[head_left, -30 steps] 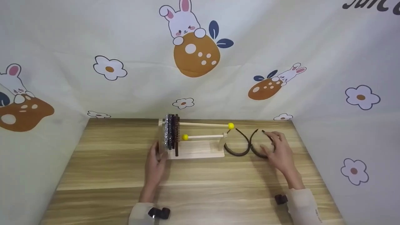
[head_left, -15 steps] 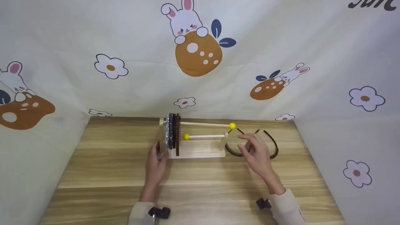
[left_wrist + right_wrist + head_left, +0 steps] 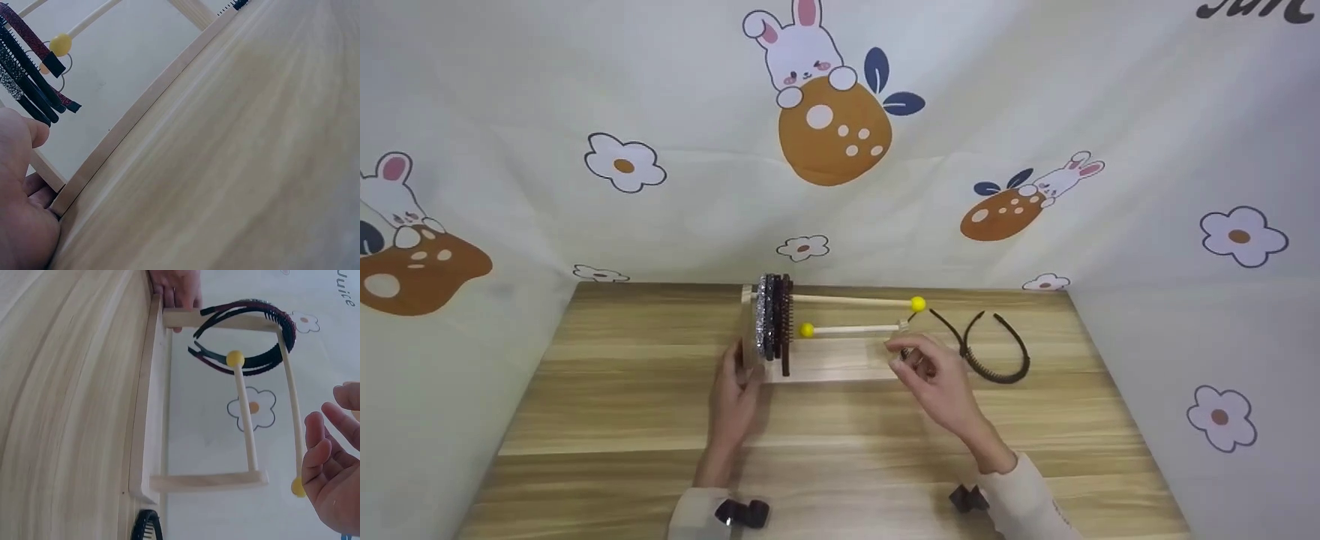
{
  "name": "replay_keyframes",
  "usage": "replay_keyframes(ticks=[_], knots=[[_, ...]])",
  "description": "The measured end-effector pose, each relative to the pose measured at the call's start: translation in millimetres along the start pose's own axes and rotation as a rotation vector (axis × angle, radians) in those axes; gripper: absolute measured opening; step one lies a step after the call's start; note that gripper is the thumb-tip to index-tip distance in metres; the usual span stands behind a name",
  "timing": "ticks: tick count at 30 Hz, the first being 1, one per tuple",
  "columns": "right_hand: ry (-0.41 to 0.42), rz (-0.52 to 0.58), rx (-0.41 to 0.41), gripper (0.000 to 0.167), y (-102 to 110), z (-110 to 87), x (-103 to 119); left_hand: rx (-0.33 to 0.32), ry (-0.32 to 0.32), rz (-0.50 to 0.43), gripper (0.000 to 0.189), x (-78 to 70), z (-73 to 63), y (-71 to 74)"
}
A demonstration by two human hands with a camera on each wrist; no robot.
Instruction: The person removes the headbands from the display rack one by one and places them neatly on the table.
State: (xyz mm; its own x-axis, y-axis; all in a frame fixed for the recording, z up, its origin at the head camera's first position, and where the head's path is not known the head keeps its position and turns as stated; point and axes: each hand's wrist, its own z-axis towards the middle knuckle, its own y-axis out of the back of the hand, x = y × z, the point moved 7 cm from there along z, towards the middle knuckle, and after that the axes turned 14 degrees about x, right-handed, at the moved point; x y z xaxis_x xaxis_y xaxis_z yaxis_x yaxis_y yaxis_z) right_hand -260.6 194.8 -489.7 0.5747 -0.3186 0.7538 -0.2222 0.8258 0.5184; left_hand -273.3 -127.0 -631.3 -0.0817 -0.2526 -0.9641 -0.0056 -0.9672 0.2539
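Observation:
My left hand point(image 3: 733, 401) grips the left upright of a wooden headband rack point(image 3: 829, 361), thumb in front and fingers behind, as the left wrist view point(image 3: 34, 169) also shows. Several headbands point(image 3: 774, 319), some glittery and some toothed, hang on the rack's upper rod at its left end. Yellow balls cap this upper rod point(image 3: 855, 301) and the lower rod point(image 3: 859, 328). My right hand point(image 3: 941, 379) is in front of the rack's right upright with fingers loosely bent; in the right wrist view nothing lies between them.
A dark toothed headband point(image 3: 1024, 360) lies on the wood-grain table point(image 3: 840, 457) to the right. Another headband point(image 3: 947, 322) touches it, mostly hidden behind my right hand. Printed fabric point(image 3: 697, 210) with rabbits and flowers walls the table's back and sides.
My right hand has moved left from above the right loose headband to the rack's right end, uncovering that headband. The left hand stays on the rack.

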Motion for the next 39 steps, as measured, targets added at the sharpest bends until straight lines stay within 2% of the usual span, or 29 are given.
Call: replay_keyframes(ticks=[6,10,17,21,24,31,39], knots=[[-0.008,0.044,0.045,0.025,-12.3,5.4,4.6,-0.006,-0.003,0.009,0.066,1.7,1.6,1.1],[-0.023,0.074,0.074,0.022,-22.0,13.7,10.3,-0.006,-0.008,-0.018,0.065,3.1,3.9,2.0],[-0.129,0.28,0.117,0.023,-46.2,29.3,13.7,0.01,-0.032,-0.027,0.066,-0.2,4.8,1.2],[-0.187,0.384,0.143,0.028,-62.2,35.8,13.7,0.006,-0.012,-0.022,0.066,0.8,1.2,1.2],[-0.211,0.429,0.132,0.027,-68.3,40.5,15.6,0.01,0.002,-0.003,0.066,0.4,1.1,0.3],[-0.228,0.473,0.105,0.029,-78.8,54.5,19.8,0.002,-0.003,0.001,0.066,-0.5,2.8,1.4],[-0.262,0.438,0.114,0.038,-94.3,70.3,20.1,0.01,-0.004,0.003,0.066,3.0,1.2,0.8]])
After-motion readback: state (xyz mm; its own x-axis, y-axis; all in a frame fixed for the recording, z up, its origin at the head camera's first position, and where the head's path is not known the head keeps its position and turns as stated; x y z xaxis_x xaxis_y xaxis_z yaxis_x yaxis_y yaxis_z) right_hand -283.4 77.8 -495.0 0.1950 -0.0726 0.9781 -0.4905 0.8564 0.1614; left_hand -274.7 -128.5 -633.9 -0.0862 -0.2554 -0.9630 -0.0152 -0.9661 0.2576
